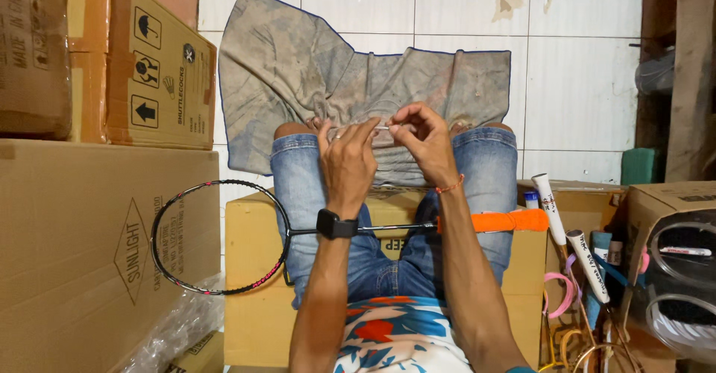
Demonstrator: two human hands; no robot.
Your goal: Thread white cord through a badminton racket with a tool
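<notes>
My left hand (pixel 347 157) and my right hand (pixel 419 140) are raised together above my knees, pinching a thin pale string (pixel 382 127) between their fingertips. A black watch sits on my left wrist and a red thread band on my right. Across my lap, on my denim shorts, lies an unstrung black badminton racket (pixel 216 236) with its round frame to the left and its orange-wrapped handle (pixel 514 221) to the right. Neither hand touches the racket.
A dirty grey cloth (pixel 283 67) lies on the white tile floor beyond my knees. Stacked cardboard boxes (pixel 82 231) stand at the left. An open box at the right holds several racket handles (pixel 589 265) and coiled strings. A yellow box (pixel 250 268) sits under my legs.
</notes>
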